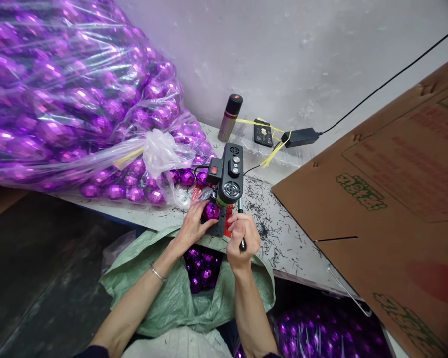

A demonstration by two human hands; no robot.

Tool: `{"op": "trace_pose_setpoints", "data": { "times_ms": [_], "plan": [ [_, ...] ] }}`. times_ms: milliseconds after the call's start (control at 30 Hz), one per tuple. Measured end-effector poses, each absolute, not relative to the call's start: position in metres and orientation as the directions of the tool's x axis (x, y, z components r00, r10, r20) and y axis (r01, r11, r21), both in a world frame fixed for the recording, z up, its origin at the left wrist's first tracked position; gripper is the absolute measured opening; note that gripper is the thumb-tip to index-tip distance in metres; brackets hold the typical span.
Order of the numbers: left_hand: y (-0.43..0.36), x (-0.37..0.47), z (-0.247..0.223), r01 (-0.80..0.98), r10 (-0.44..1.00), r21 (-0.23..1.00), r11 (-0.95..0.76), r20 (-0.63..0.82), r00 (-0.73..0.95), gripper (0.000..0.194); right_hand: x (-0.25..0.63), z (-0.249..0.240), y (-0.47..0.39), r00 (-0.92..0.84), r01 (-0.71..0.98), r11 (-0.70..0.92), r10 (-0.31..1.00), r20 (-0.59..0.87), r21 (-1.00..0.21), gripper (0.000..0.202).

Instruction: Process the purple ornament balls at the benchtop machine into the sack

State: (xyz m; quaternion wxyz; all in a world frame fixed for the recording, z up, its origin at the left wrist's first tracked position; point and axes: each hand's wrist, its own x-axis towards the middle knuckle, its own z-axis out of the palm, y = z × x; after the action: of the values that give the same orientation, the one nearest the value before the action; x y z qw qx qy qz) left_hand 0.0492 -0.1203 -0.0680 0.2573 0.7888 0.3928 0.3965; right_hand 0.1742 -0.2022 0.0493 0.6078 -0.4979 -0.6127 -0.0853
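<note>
My left hand (193, 224) holds a shiny purple faceted ball (211, 211) between thumb and fingers, at the front underside of a small black machine (232, 174). The machine has round vents, knobs and a box with a red switch on its left side. My right hand (243, 237) is wrapped round the black-tipped lever (243, 244) at the machine's right. Below my hands, an open green sack (149, 288) holds more purple balls (203, 271).
A large clear bag of purple balls (59, 99) fills the left. Behind the machine are a thermos (230, 119), a black control pad (263, 133) and a power adapter (301, 137). A cardboard box (377, 199) leans at right. Small dark pins litter the white table (298, 263).
</note>
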Motion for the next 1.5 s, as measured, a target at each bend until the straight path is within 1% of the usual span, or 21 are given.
{"op": "trace_pose_setpoints", "data": {
  "times_ms": [133, 300, 533, 667, 800, 933, 1033, 1200, 1333, 1500],
  "plan": [
    [-0.123, 0.046, -0.069, 0.414, 0.813, 0.706, -0.574, 0.428, 0.396, 0.062, 0.174, 0.052, -0.202, 0.247, 0.702, 0.493, 0.508, 0.825, -0.514, 0.028],
    [-0.126, 0.050, -0.066, 0.405, 0.794, 0.694, -0.596, 0.432, 0.428, 0.058, 0.175, 0.055, -0.201, 0.284, 0.690, 0.474, 0.517, 0.807, -0.547, 0.028],
    [-0.119, 0.054, -0.070, 0.433, 0.830, 0.714, -0.550, 0.411, 0.377, 0.059, 0.176, 0.062, -0.198, 0.293, 0.699, 0.454, 0.523, 0.800, -0.553, 0.028],
    [-0.118, 0.054, -0.073, 0.439, 0.807, 0.681, -0.586, 0.440, 0.393, 0.060, 0.176, 0.066, -0.197, 0.300, 0.675, 0.485, 0.509, 0.807, -0.556, 0.029],
    [-0.117, 0.056, -0.071, 0.458, 0.790, 0.645, -0.612, 0.461, 0.405, 0.060, 0.176, 0.068, -0.197, 0.288, 0.676, 0.483, 0.522, 0.803, -0.557, 0.030],
    [-0.113, 0.058, -0.073, 0.443, 0.801, 0.674, -0.591, 0.423, 0.424, 0.062, 0.177, 0.066, -0.198, 0.284, 0.686, 0.473, 0.527, 0.801, -0.553, 0.029],
    [-0.113, 0.060, -0.079, 0.416, 0.820, 0.717, -0.560, 0.407, 0.402, 0.064, 0.177, 0.064, -0.199, 0.282, 0.688, 0.476, 0.520, 0.807, -0.547, 0.028],
    [-0.118, 0.063, -0.086, 0.406, 0.845, 0.748, -0.525, 0.397, 0.359, 0.063, 0.176, 0.053, -0.201, 0.271, 0.712, 0.467, 0.506, 0.819, -0.524, 0.027],
    [-0.119, 0.063, -0.086, 0.404, 0.845, 0.750, -0.523, 0.394, 0.362, 0.061, 0.175, 0.030, -0.202, 0.254, 0.731, 0.464, 0.495, 0.831, -0.500, 0.027],
    [-0.120, 0.064, -0.085, 0.403, 0.837, 0.740, -0.538, 0.414, 0.357, 0.060, 0.176, 0.004, -0.199, 0.247, 0.737, 0.489, 0.447, 0.860, -0.466, 0.027]
  ]
}}
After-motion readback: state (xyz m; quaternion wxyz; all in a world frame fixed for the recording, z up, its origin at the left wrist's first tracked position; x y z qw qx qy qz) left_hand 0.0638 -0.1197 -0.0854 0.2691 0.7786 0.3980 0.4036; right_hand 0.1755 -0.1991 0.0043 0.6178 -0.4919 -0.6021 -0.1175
